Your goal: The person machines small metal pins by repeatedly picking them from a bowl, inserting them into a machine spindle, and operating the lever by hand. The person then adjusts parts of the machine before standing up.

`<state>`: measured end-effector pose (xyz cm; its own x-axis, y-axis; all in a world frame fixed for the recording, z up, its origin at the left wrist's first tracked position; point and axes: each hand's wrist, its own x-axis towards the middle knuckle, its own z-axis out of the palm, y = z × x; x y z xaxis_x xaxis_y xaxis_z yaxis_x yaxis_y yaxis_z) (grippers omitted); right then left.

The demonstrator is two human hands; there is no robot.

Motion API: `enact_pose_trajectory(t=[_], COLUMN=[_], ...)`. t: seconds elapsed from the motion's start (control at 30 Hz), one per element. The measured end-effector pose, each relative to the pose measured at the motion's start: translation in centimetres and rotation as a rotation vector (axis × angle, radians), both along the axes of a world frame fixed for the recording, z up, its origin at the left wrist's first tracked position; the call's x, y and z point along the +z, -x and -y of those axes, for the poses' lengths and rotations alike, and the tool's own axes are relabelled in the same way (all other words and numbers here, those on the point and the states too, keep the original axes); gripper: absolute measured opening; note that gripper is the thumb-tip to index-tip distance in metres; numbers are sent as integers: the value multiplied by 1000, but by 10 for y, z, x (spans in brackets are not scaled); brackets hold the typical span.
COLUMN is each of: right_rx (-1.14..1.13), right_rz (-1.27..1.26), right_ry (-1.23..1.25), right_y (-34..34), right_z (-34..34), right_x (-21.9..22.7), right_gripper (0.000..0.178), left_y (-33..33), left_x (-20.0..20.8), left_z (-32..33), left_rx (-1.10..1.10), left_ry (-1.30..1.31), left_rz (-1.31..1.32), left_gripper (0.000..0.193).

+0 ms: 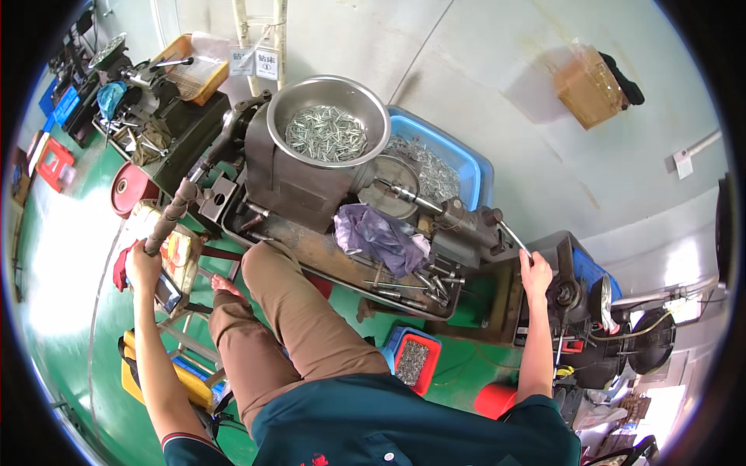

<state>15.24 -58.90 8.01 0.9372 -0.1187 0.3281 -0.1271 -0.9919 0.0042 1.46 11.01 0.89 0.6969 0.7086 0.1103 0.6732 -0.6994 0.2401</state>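
Note:
My left hand (pixel 143 268) is closed round the lower end of a long lever wrapped in brown tape (pixel 167 221), at the left of a grey bench lathe (pixel 287 186). On the other side, my right hand (pixel 536 276) grips a thin metal lever (pixel 510 233) that comes off the lathe's tailstock (pixel 460 229). A steel bowl (pixel 273 124) stands on top of the machine, with many small silvery metal pins (pixel 326 133) in it. Below the spindle, a crumpled purple-grey cloth (pixel 379 239) lies over the lathe bed. I cannot make out any workpiece at the spindle.
Behind the lathe stands a blue bin (pixel 472 167) with more metal parts. Tools (pixel 431 286) lie in the tray's front right. On the floor are a red basket (pixel 429 371) of small parts and a red container (pixel 495 400). A stool (pixel 190 342) stands at left.

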Motion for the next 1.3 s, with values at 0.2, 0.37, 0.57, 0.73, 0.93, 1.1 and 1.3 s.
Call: enact_pose_trajectory(t=[0.2,0.37,0.57,0.73,0.93,1.1,1.3], right_rx=[-45,-34,-52,-64,-100,-111,-39], right_rz=[-2,29,29,17,-25,-105,459], right_ry=[67,85,103,116,108,46,242], right_y=[11,12,13,12,12,9,-56], right_z=[-6,-5,-7,-8,-11,-11,-38], right_x=[0,-3,-4,-5,-1,4,-4], right_gripper=[48,49,49,49,48,48,29], left_y=[-1,-1,3,0,2,6,11], left_x=[-5,-5,-14,-10,-12,-16,1], left_z=[-1,-2,-3,2,-3,9,58], left_rx=[-22,-10,-96,-87,-115,-27,48], left_ry=[-15,1,-111,-60,-120,-30,55], left_rz=[12,-13,157,148,156,118,110], left_gripper=[31,31,18,17,20,26,23])
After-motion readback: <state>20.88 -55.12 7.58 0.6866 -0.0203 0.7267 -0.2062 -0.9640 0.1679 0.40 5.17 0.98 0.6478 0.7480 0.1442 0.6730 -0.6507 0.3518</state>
